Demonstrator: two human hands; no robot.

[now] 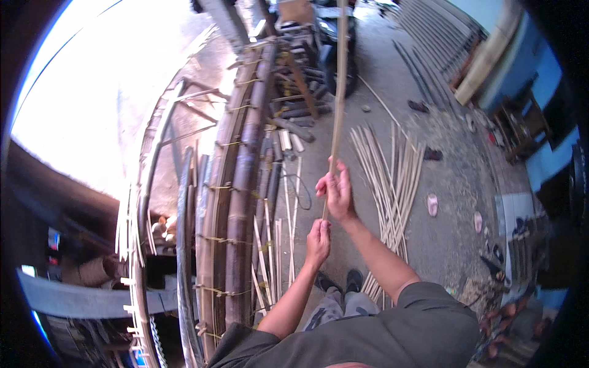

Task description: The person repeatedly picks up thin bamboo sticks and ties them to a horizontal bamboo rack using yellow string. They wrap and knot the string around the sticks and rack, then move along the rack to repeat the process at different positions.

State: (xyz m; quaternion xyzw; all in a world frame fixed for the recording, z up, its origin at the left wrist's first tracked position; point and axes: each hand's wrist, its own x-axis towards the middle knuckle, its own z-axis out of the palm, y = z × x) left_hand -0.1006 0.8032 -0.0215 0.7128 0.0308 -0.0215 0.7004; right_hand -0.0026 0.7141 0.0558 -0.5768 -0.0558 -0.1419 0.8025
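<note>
A long, thin bamboo strip (339, 92) stands up and away in front of me, its far end running out at the top of the picture. My left hand (318, 240) is closed round its near end. Higher up, my right hand (337, 195) holds the same strip between thumb and fingers, some of them loosely curled. Just left of my hands lies a long frame of bamboo poles (239, 202) tied with yellow lashings. On the ground to the right, a bundle of pale strips (392, 190) lies fanned and crossed.
Cut bamboo pieces (297, 92) are stacked at the far end, beside a parked motorcycle (337, 52). Loose footwear lies to the right, including a pink slipper (432, 205). A small wooden stand (521, 126) is by the blue wall. Thin poles (270, 239) lean along the frame.
</note>
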